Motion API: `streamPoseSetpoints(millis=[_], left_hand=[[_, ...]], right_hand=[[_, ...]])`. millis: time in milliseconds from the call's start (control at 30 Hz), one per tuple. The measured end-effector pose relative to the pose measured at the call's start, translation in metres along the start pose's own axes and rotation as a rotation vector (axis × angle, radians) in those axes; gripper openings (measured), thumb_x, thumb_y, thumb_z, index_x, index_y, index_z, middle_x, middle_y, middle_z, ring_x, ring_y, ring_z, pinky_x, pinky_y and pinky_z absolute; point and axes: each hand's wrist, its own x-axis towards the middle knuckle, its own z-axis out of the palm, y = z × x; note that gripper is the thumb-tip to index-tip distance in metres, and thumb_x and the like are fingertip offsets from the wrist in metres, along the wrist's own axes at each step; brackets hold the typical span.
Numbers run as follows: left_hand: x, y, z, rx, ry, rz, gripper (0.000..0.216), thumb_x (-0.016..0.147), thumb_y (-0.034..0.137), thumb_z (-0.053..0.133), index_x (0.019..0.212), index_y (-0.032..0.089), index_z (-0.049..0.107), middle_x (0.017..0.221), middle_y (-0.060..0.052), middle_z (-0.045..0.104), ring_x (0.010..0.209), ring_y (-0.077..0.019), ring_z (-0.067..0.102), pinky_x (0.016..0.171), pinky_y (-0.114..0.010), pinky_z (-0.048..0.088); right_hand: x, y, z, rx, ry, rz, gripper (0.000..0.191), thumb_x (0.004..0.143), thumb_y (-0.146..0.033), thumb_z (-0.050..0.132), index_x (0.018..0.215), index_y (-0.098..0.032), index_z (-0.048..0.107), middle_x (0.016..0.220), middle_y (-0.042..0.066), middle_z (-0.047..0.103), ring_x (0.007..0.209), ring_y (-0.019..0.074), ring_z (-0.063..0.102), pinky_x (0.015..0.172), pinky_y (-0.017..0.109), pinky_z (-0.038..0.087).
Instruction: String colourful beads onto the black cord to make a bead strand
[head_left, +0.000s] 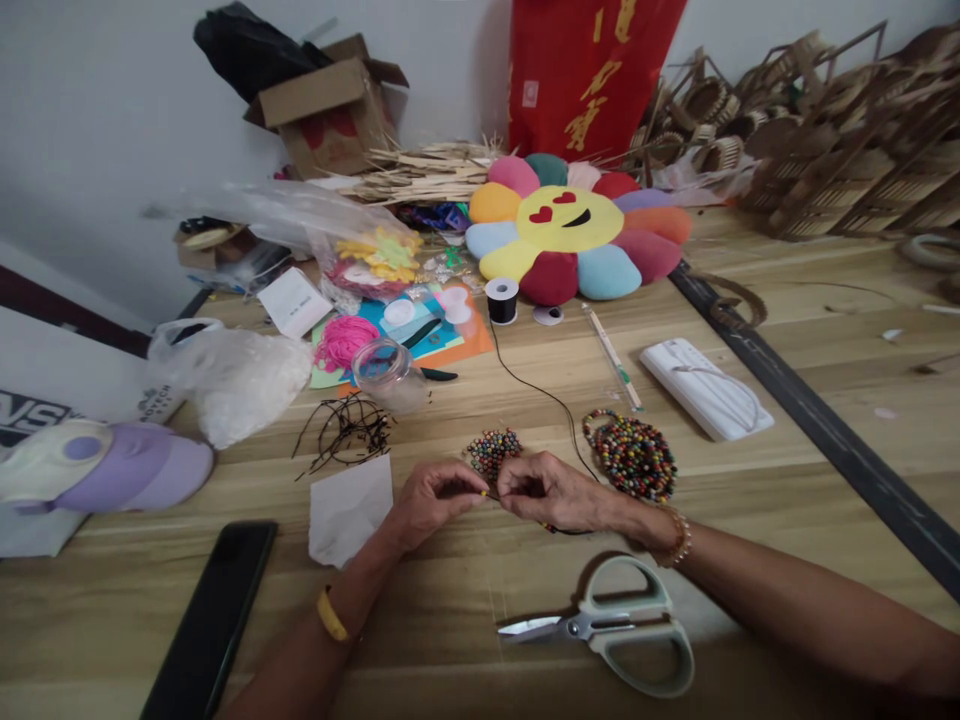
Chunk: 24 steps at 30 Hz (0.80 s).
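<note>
My left hand (435, 503) pinches a small yellow bead (485, 493) between thumb and forefinger. Close beside it, my right hand (553, 488) is closed in a pinch on a thin black cord (538, 397), its fingertips almost meeting the bead. The cord runs back to a black spool (502, 303), and a few strung beads (550, 527) show under the right hand. Just behind my hands lies a pile of loose multicoloured beads (491, 450). A coil of finished bead strings (636, 455) rests right of them.
Scissors (600, 625) lie in front, partly open. A phone (214, 620), white paper (350, 510) and black cord scraps (345, 435) are at left. Behind stand a clear jar (388, 372) and a flower cushion (570, 230). A white power strip (705, 388) lies right.
</note>
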Motion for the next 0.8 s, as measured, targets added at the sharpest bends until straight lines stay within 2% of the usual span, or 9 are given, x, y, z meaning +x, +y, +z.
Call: streamPoseSetpoints(millis=[167,300,533,667,800], left_hand=[[0.0,0.003,0.002,0.035,0.0,0.021,0.012,0.07,0.023,0.072,0.077,0.013,0.073,0.073,-0.006,0.067,0.069,-0.015,0.059,0.066,-0.025,0.044],[0.0,0.007,0.005,0.05,0.003,0.034,0.012,0.069,0.022,0.072,0.077,0.013,0.073,0.072,-0.005,0.067,0.068,-0.0145,0.058,0.065,-0.025,0.043],[-0.002,0.007,0.01,-0.066,0.021,-0.01,0.014,0.065,0.025,0.077,0.067,0.012,0.07,0.066,-0.003,0.067,0.062,-0.0131,0.059,0.061,-0.023,0.043],[-0.002,0.006,0.011,-0.01,0.007,0.034,0.016,0.069,0.028,0.074,0.068,0.012,0.07,0.068,-0.004,0.068,0.065,-0.0146,0.06,0.063,-0.024,0.043],[-0.002,0.006,0.011,0.04,-0.017,0.088,0.018,0.074,0.03,0.07,0.073,0.012,0.071,0.073,-0.007,0.069,0.069,-0.0161,0.061,0.067,-0.026,0.044]], right_hand=[[0.0,-0.001,0.001,0.006,-0.001,-0.001,0.011,0.085,-0.022,0.054,0.077,-0.014,0.056,0.06,-0.005,0.044,0.052,0.0072,0.036,0.048,0.019,0.027],[0.001,-0.003,0.001,-0.019,0.009,-0.013,0.015,0.085,-0.026,0.056,0.079,-0.013,0.058,0.062,-0.004,0.046,0.055,0.0078,0.039,0.051,0.019,0.031],[0.002,-0.007,0.002,0.066,0.03,-0.018,0.018,0.083,-0.031,0.062,0.08,-0.014,0.057,0.066,-0.003,0.049,0.058,0.0081,0.042,0.052,0.019,0.033],[0.002,-0.009,0.003,0.106,0.025,-0.033,0.019,0.082,-0.031,0.064,0.081,-0.014,0.058,0.072,-0.001,0.053,0.063,0.0087,0.046,0.056,0.02,0.036],[0.001,-0.007,0.003,0.054,0.027,-0.018,0.013,0.083,-0.027,0.061,0.08,-0.014,0.059,0.068,-0.003,0.052,0.059,0.0078,0.043,0.053,0.019,0.034]])
